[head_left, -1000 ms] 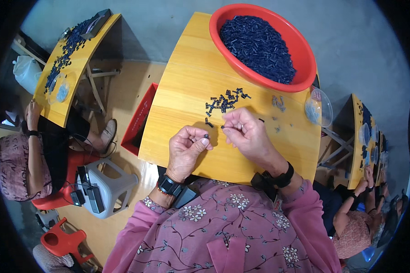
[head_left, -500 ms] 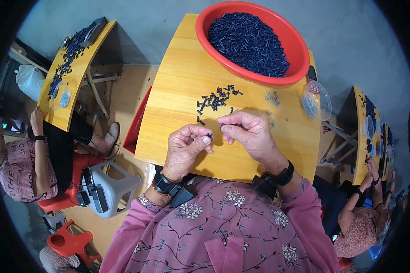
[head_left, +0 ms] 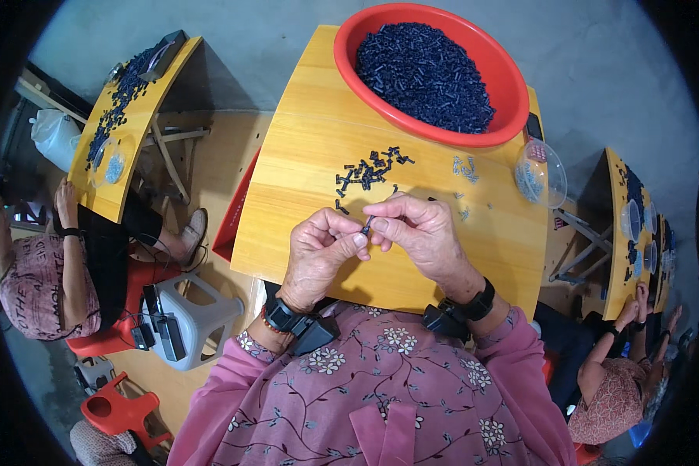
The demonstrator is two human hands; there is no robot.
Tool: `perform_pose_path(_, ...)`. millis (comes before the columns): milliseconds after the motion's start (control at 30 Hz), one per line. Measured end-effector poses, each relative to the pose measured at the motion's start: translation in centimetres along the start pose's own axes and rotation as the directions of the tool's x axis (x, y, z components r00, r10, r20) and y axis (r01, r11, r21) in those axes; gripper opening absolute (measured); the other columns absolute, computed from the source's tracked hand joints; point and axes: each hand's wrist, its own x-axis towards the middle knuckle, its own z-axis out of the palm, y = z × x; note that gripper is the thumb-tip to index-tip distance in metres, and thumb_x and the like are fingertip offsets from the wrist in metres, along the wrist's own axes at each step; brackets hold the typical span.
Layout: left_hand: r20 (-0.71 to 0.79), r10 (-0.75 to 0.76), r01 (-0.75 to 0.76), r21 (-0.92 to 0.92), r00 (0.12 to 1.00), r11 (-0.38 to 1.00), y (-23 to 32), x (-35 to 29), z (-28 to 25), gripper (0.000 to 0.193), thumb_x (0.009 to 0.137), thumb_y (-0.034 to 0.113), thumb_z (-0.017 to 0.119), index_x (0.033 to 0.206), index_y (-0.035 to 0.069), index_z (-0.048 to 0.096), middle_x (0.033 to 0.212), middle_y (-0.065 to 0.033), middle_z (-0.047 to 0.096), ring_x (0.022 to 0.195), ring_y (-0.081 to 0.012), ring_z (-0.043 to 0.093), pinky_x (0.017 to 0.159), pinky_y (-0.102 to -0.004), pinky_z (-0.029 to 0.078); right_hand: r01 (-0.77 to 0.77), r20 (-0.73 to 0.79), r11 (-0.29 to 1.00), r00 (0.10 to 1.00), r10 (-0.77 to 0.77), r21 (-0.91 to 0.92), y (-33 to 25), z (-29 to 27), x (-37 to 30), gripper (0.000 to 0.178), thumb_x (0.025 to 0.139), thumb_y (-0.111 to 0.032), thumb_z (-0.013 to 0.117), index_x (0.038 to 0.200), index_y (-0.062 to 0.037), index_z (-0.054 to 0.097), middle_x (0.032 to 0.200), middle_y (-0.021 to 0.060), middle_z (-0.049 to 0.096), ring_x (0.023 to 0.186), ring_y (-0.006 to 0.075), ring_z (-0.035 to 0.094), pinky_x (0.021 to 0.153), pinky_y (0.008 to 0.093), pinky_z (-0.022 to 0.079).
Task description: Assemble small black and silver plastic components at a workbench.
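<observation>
My left hand (head_left: pixel 318 255) is closed in a pinch on a small dark blue plastic piece (head_left: pixel 366 229), held over the near part of the yellow table (head_left: pixel 287 167). My right hand (head_left: pixel 426 239) is closed too, its thumb and forefinger pinching at the upper end of that piece. Whether a second small part sits between the right fingertips is too small to tell. Just beyond my hands lies a loose cluster of dark plastic pieces (head_left: pixel 371 169). Small clear bits (head_left: pixel 465 167) are scattered to its right.
A red basin (head_left: pixel 348 66) heaped with dark pieces stands at the far edge. A clear round bowl (head_left: pixel 557 177) with small clear bits sits at the right edge. People work at tables on both sides; a grey stool (head_left: pixel 198 311) is at the left.
My hands have come together. The right fingertips moved left and now meet the dark piece in my left hand; before, a gap lay between them.
</observation>
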Motion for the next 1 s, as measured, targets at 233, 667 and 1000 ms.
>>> perform_pose_path(233, 0.005, -0.006, 0.006, 0.006, 1.0, 1.0, 0.34, -0.04, 0.04, 0.009, 0.09, -0.001, 0.065, 0.092, 0.001, 0.057, 0.09, -0.0128, 0.068, 0.074, -0.0167, 0.065, 0.069, -0.0287, 0.055, -0.002, 0.012, 0.999, 1.0, 0.002, -0.036, 0.35, 0.02, 0.12, 0.016, 0.093, -0.001, 0.063, 0.106, 0.0048, 0.068, 0.084, 0.0048, 0.068, 0.07, 0.0076, 0.063, 0.066, 0.0222, 0.054)
perform_pose_path(667, -0.004, -0.018, 0.018, 0.019, 1.0, 1.0, 0.55, -0.27, -0.14, 0.008, 0.09, 0.0, 0.065, 0.091, 0.001, 0.057, 0.087, -0.0116, 0.068, 0.074, -0.017, 0.066, 0.067, -0.0286, 0.057, -0.003, 0.043, 0.993, 0.999, 0.009, -0.122, -0.26, 0.21, 0.28, 0.013, 0.092, -0.001, 0.063, 0.103, 0.0047, 0.068, 0.084, 0.006, 0.067, 0.071, 0.0097, 0.066, 0.065, 0.0228, 0.055)
perform_pose_path(1000, -0.016, -0.041, 0.041, 0.009, 0.999, 0.999, 0.65, -0.38, -0.04, 0.007, 0.09, -0.001, 0.064, 0.091, 0.0, 0.057, 0.088, -0.0133, 0.068, 0.076, -0.0189, 0.068, 0.067, -0.0301, 0.059, 0.039, 0.089, 0.989, 0.996, -0.026, -0.142, -0.37, 0.39, 0.32, 0.011, 0.091, 0.0, 0.065, 0.101, 0.0027, 0.069, 0.084, 0.0059, 0.065, 0.072, 0.0107, 0.067, 0.065, 0.023, 0.056)
